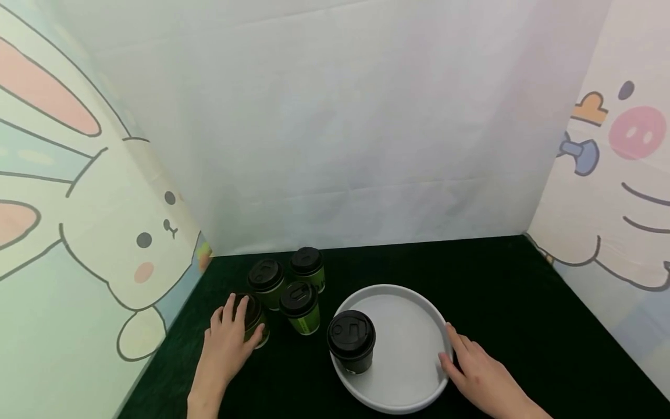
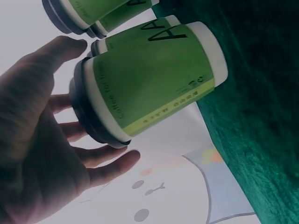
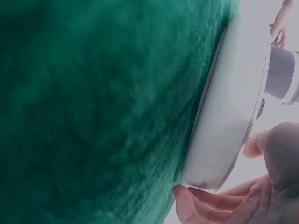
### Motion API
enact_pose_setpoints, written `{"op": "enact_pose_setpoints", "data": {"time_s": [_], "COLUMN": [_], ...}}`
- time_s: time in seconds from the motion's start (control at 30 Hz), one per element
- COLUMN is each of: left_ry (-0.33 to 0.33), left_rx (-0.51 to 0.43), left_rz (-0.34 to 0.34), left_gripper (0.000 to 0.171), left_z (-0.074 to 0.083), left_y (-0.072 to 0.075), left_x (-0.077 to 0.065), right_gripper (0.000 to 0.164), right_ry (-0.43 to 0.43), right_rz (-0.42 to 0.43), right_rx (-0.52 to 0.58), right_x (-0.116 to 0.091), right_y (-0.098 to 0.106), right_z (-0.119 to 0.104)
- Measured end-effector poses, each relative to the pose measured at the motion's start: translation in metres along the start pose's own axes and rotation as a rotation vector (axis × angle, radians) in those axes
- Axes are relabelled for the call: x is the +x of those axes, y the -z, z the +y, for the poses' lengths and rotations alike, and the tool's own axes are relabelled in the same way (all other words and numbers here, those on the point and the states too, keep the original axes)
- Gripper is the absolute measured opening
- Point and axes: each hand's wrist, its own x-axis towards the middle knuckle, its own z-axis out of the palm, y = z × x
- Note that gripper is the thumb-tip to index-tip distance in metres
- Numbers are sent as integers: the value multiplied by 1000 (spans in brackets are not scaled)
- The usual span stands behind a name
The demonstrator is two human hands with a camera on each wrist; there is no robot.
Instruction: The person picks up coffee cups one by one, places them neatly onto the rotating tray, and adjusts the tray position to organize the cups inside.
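- Spread around the near-left cup [image 2: 154,88] with the left hand [image 1: 225,340], thumb apart from the fingers, not gripping; contact hard to tell.
- Upright on the cloth [image 1: 497,291], long axis vertical, between left thumb and fingers, far from the right hand [image 1: 478,372].
- Pinching the tray [image 1: 408,349] by its right rim with the right hand.
- Right of the near-left cup: the tray, with another cup [image 1: 352,340] at its left side.

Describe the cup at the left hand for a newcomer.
Left of the round tray on the dark green cloth stand four green cups with black lids. Take the leftmost, nearest cup: it alone has the left hand at its lid.
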Motion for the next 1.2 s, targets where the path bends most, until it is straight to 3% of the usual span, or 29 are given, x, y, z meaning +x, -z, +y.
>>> {"op": "enact_pose_setpoints", "data": {"time_s": [0.17,0.4,0.47,0.63,0.8,0.9,1.03,1.2], "left_ry": [-2,-117,-137,-106,-177,-281,-409,-570], "left_rx": [-9,-7,-24,-58,-77,-91,-102,-140], "left_rz": [11,219,246,259,366,437,480,506], "left_gripper": [69,74,78,85,81,76,75,69], "left_z": [-3,-11,-12,-4,20,43,76,116], "left_y": [-3,-10,-10,4,35,58,88,110], "left_x": [2,3,2,-4,-10,-11,-13,-14], "right_gripper": [67,58,56,52,47,46,47,46], "right_ry": [15,16,8,40,101,119,113,107], "right_rz": [3,-51,-61,-44,10,14,8,7], "right_rx": [105,314,338,350,329,335,348,345], "right_x": [13,41,48,62,74,79,86,94], "right_y": [4,6,6,7,8,7,4,0], "right_z": [6,12,12,11,11,11,10,9]}}
